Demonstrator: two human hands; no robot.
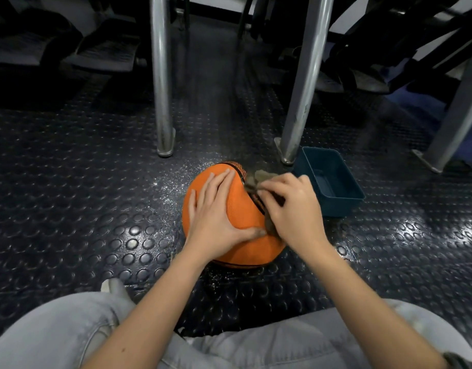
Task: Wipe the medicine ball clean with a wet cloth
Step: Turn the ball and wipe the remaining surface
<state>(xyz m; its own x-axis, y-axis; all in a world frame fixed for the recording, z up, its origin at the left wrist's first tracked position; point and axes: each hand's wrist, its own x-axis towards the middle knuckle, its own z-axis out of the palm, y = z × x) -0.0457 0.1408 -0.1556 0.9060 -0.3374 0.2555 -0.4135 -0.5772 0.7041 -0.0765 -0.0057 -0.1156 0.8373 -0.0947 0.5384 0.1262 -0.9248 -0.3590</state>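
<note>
Left fingers (221, 180) lie spread flat on the medicine ball (241, 209); right fingers (276, 186) pinch the cloth (262, 176) against it.

The medicine ball (243, 209) is orange with thin black seam lines. The cloth (261, 177) is a dull grey-brown. The tub (339, 207) is dark teal. The floor (96, 182) is black, patterned all over with round studs. The metal legs (161, 75) are silver-grey, the trousers (56, 328) pale grey.
</note>
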